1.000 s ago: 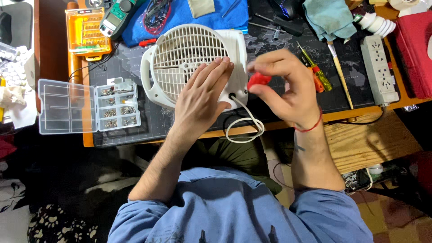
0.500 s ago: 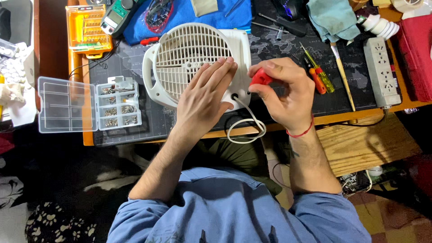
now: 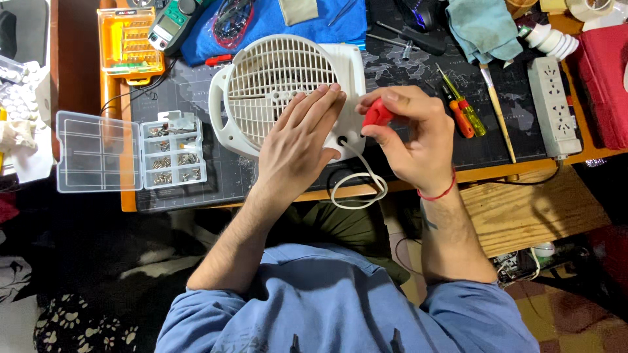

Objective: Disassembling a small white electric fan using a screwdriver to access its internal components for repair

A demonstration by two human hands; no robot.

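A white fan heater [image 3: 288, 91] lies grille-up on a dark desk mat printed with a world map [image 3: 418, 72], near the front edge of an orange-wood desk [image 3: 523, 171]. The left hand [image 3: 297, 147] rests flat on the near right part of the grille, fingers together and extended, gripping nothing. The right hand [image 3: 415, 140] is closed around the red handle of a screwdriver [image 3: 377, 113], held just beside the heater's right edge. A white cord [image 3: 360, 186] leaves the heater's near right corner and loops over the desk edge. To the left sits a clear compartment box [image 3: 131, 153], lid open, with small metal screws in its cells; far left is an orange bit case [image 3: 129, 40] and a green multimeter [image 3: 171, 23]. A blue cloth [image 3: 275, 19] lies at the far side. To the right lie two more screwdrivers [image 3: 461, 108], a brush [image 3: 497, 111] and a white power strip [image 3: 549, 108]. Dark floor and a paw-print fabric [image 3: 72, 320] show below.
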